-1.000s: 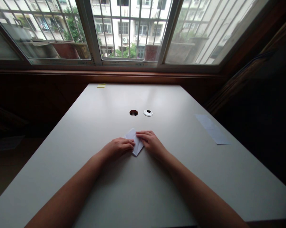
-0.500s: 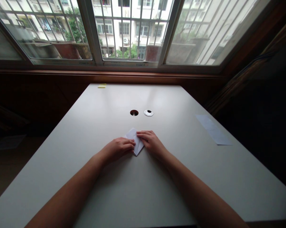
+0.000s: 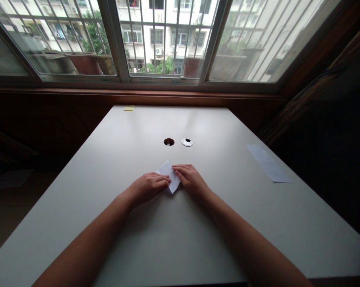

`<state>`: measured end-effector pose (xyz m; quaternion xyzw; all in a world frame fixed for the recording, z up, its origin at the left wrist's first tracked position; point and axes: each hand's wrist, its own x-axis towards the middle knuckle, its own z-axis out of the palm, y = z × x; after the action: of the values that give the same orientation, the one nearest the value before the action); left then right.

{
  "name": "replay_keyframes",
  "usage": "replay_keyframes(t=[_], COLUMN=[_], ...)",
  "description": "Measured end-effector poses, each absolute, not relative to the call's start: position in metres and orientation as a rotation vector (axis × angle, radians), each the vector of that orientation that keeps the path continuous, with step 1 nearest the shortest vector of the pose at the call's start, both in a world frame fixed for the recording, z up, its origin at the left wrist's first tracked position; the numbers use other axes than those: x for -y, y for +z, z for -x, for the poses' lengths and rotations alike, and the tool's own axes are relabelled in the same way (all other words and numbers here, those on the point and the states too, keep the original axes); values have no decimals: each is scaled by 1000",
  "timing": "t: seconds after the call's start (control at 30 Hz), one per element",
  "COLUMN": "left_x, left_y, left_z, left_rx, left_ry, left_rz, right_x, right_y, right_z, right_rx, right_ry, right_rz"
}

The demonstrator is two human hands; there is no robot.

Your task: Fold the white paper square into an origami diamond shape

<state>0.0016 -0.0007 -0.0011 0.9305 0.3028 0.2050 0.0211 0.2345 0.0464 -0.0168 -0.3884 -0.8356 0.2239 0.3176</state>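
A small folded piece of white paper (image 3: 173, 184) lies on the white table in front of me, one pointed corner towards me and another pointing away. My left hand (image 3: 152, 184) is closed on its left side, fingertips resting on the paper. My right hand (image 3: 191, 177) holds the right side, with its fingers together and the thumb near the paper's edge. Both hands cover the paper's side corners, so the folds beneath the fingers are hidden.
Beyond the paper, the white table (image 3: 132, 139) has a round cable hole (image 3: 169, 142) with a ring-shaped cover (image 3: 187, 142) beside it. A paper strip (image 3: 268, 163) lies near the right edge. Yellow sticky notes (image 3: 128, 108) sit at the far left corner. A barred window (image 3: 164, 40) stands behind.
The paper's near corner has shifted slightly away from me and looks flatter or refolded. My right thumb has moved a little; both hands stay in nearly the same place.
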Motion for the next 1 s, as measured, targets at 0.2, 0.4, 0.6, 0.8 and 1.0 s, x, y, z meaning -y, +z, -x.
replay_keyframes(t=[0.2, 0.4, 0.6, 0.8, 1.0], left_x=[4, 7, 7, 10, 12], left_y=[4, 7, 8, 6, 10], left_z=[-4, -1, -3, -6, -9], left_rx=[-1051, -1159, -1169, -1153, -1246], left_ry=[711, 810, 1113, 1368, 1613], left_rz=[-2871, -2807, -2629, -2408, -2233], right_x=[-41, -40, -37, -34, -36], right_y=[-10, -14, -17, -15, -10], right_z=[-233, -232, -230, -228, -230], right_rx=[1976, 1757, 1908, 1918, 1894], right_ry=[728, 842, 831, 946, 1105], right_rz=[1110, 1082, 1004, 982, 1057])
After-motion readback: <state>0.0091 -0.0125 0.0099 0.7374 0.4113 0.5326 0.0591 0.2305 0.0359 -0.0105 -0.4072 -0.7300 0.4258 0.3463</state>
